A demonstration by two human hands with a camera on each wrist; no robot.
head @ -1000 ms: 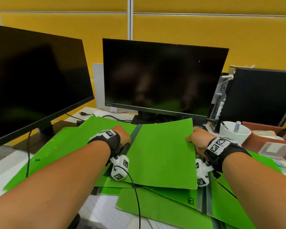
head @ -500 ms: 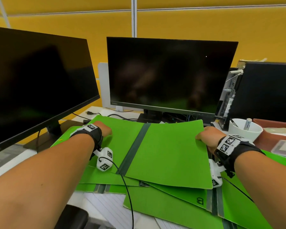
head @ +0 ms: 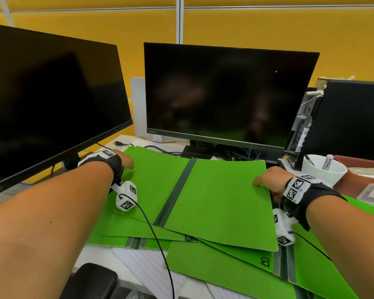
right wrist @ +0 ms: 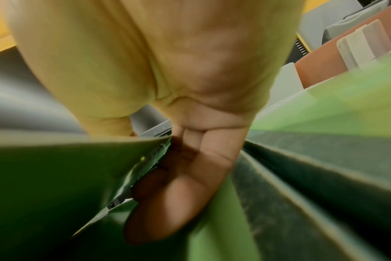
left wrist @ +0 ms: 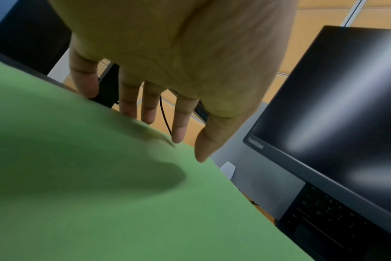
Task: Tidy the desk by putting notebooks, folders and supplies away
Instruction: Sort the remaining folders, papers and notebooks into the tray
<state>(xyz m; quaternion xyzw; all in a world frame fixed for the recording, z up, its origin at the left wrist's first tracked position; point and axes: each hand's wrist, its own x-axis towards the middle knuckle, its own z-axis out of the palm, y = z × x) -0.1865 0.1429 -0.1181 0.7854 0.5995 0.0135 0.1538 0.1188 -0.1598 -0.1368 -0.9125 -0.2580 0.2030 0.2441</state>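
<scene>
Although both forearms fill the lower part of the head view, the two dark monitors beyond the hands are the largest things: the left monitor [head: 50, 104] is cut off at the frame edge, the centre monitor [head: 229, 96] stands straight ahead of the hands. Beyond the right hand a black computer case [head: 350, 117] runs out of frame. Between the hands lies the open green folder [head: 203, 195] with its dark spine, spread on top of other green folders [head: 214, 270] whose full number is hidden by the overlap; lined paper [head: 147, 268] peeks out beneath them. The left hand [head: 125, 161] rests at the folder's far left edge, its fingers [left wrist: 179, 121] straight and slightly spread over the edge in the left wrist view, holding nothing. The right hand [head: 268, 180] grips the folder's right edge, thumb on top and fingers [right wrist: 167, 199] curled underneath, though that view is blurred and shadowed. Just past the right wrist stands a white cup [head: 323, 171] holding a pen.
</scene>
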